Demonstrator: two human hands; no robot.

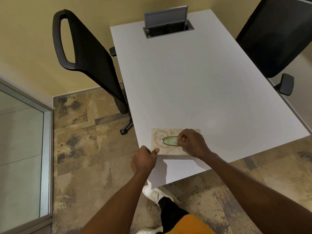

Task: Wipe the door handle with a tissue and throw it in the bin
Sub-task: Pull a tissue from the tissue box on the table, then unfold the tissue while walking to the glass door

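A beige patterned tissue box lies flat on the near corner of the white table. Its oval slot shows greenish tissue inside. My right hand rests on top of the box at the right end of the slot, fingers pinched together on the tissue there. My left hand is curled, its thumb pressed against the box's front left corner. No door handle and no bin are in view.
A black chair stands left of the table and another black chair at the far right. A grey cable hatch stands open at the table's far end. A glass panel with a metal frame runs along the left.
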